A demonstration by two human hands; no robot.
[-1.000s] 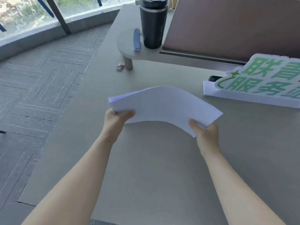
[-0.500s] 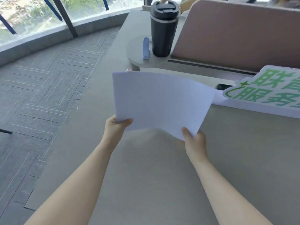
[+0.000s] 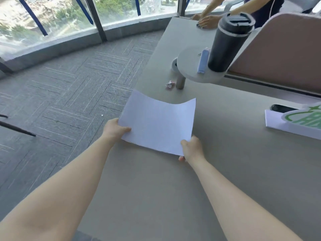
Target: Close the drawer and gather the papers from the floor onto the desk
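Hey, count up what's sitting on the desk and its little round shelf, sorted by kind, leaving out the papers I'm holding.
Black tumbler: 1
Blue case on the round shelf: 1
Pink wrapper: 1
Green and white sign: 1
Black phone: 1
Total: 5

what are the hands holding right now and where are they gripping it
The papers: left hand pinches the near left corner, right hand the near right corner.

Bright daylight floods in through the windows (image 3: pixel 52 20) at top left, blown out with glare; wide-angle distortion bends the edges, shadows on the desk (image 3: pixel 225 171) stay soft, detail slightly blurred
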